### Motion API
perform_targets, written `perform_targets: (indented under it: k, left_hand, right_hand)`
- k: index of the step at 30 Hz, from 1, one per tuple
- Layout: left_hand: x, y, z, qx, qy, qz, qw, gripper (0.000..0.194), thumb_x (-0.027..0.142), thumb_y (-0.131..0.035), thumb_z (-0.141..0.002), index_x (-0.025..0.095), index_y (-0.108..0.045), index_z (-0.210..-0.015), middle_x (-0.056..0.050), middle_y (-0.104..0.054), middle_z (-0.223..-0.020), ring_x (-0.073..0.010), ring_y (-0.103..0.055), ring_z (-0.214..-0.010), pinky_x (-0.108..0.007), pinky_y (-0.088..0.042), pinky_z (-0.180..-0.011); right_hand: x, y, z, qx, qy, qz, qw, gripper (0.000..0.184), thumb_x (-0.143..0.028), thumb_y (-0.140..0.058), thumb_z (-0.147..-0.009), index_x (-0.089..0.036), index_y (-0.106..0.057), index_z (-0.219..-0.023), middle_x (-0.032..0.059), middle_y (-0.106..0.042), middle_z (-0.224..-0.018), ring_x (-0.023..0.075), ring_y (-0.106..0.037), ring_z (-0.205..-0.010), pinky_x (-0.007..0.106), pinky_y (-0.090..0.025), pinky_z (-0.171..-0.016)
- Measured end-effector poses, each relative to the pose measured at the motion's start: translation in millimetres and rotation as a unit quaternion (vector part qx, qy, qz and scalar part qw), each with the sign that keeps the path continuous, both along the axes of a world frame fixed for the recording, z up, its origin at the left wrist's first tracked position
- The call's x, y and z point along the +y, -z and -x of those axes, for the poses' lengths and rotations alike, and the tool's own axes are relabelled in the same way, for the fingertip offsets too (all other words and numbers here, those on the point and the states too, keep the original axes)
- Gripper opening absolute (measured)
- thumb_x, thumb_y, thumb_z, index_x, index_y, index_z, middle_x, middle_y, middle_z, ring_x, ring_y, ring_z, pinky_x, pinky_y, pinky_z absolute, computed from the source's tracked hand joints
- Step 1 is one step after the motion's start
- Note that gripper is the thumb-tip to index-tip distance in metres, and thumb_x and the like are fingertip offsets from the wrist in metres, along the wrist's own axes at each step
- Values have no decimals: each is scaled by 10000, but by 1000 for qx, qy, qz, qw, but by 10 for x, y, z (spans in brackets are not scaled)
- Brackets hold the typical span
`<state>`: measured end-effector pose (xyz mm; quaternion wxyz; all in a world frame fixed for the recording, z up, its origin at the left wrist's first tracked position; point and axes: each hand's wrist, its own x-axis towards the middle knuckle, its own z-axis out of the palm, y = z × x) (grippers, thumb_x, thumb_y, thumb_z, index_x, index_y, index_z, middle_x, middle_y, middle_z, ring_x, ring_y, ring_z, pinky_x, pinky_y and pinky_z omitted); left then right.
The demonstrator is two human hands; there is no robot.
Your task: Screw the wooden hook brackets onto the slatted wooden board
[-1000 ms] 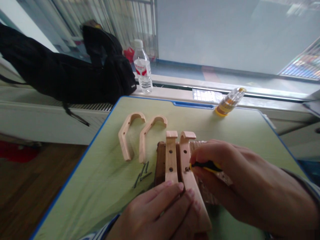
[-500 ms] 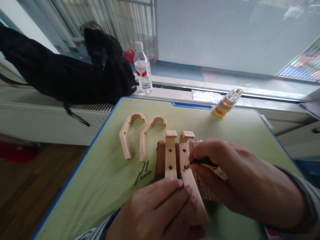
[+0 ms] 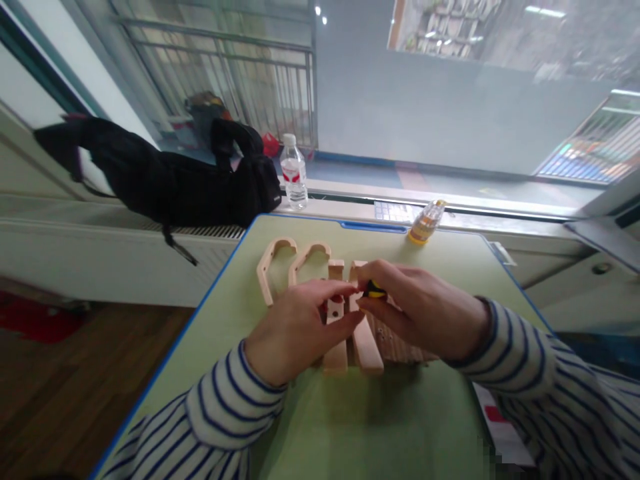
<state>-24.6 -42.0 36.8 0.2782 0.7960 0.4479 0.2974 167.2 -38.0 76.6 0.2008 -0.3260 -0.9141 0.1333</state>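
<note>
My right hand (image 3: 425,310) grips a short black-and-yellow screwdriver (image 3: 374,291) by its handle. From the left, my left hand (image 3: 295,327) meets it, thumb and forefinger curved in around the screwdriver's front end; whatever they pinch there is hidden. Under both hands, two pale wooden hooks lie side by side: the left hook (image 3: 335,360) shows a dark hole or screw head, while the right hook (image 3: 369,350) is partly covered by my fingers. A brown grooved wooden block (image 3: 400,343) sits beneath them. Two loose wooden hooks (image 3: 264,275) rest further back on the table.
The light green table (image 3: 220,320) has a blue edge. A cone-shaped clear bottle with amber contents (image 3: 425,223) stands at its back right. Behind, on the sill, are a water bottle (image 3: 294,175) and a black bag (image 3: 200,187). A window rises beyond.
My left hand has left its flat hold on the hooks' lower ends and come up to the screwdriver. The view has tilted up and pulled back; the loose screws are now out of sight.
</note>
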Motion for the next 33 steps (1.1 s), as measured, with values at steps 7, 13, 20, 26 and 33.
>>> perform_targets:
  k: [7,13,20,26,33]
  left_hand:
    - [28,48,-89,-33,-1,-24,999,216,352,-600,-805,178,-697,-890,20,-640,-685,-90,-528,-583,-200,-410,-537]
    - [53,87,-86,-64,31,-28,997,151,268,-600,-800,165,-705,-837,14,-634,-674,-80,-509,-575,-193,-395,-535]
    - [76,132,-80,-66,32,-32,997,172,277,-604,-804,174,-702,-902,10,-639,-706,-83,-511,-606,-200,-395,-561]
    - [79,129,-107,-86,22,-48,995,204,289,-662,-769,167,-686,-930,5,-627,-734,-85,-513,-625,-202,-411,-582]
    - [94,115,-95,-83,36,-40,995,150,243,-642,-785,173,-696,-906,22,-627,-708,-69,-492,-589,-181,-393,-548]
  right_hand:
    - [-99,-101,35,-24,16,17,999,201,-236,-438,-884,-136,-499,-1048,75,-537,-937,139,-508,-793,287,-421,-694]
    - [-117,-240,12,-63,5,8,998,226,-224,-425,-882,-140,-505,-1076,101,-588,-972,163,-542,-853,307,-425,-730]
    - [-94,-299,4,-68,0,-22,997,161,-204,-452,-870,-147,-555,-981,86,-621,-944,153,-566,-863,287,-433,-734]
    - [-69,-306,-6,-73,-13,-27,997,135,-160,-448,-871,-149,-574,-917,64,-623,-909,148,-568,-885,284,-436,-759]
    - [-63,-299,5,-78,-27,-24,996,161,-204,-431,-902,-136,-575,-928,82,-628,-963,146,-569,-890,280,-433,-749]
